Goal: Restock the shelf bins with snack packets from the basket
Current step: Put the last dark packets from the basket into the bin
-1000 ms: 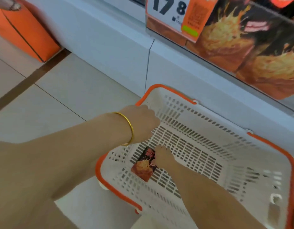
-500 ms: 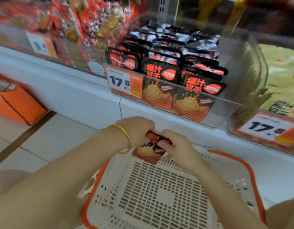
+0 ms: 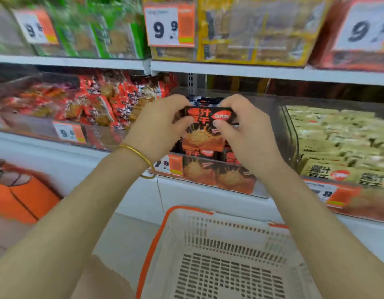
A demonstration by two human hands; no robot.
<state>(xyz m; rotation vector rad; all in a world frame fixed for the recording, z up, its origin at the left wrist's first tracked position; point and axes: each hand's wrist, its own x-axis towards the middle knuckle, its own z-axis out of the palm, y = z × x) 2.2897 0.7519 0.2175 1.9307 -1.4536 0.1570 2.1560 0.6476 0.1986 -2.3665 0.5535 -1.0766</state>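
Head view, entries running from your hands outward.

1. Left hand: your fingers curl behind the upper left corner of a snack packet and your thumb presses its front. A gold bangle sits on that wrist.
2. Right hand: you grip the packet's right edge the same way, thumb on the front. Your hands are close together, joined by this one packet.
3. Snack packet: black with red-orange lettering and a food picture. You hold it upright, facing you, over the open top of the middle bin. Whether its lower edge touches the stock beneath cannot be told.
4. Middle bin: clear walls, on the lower shelf. Matching black packets stand inside in rows, with a price tag at the front left.
5. Neighbouring bins: red packets to the left, pale packets to the right.
6. Upper shelf: blurred green and yellow goods, with a price card reading 9.9.
7. Basket: white with an orange rim, below your forearms, near the shelf base.
8. Orange box: low at far left, blurred.
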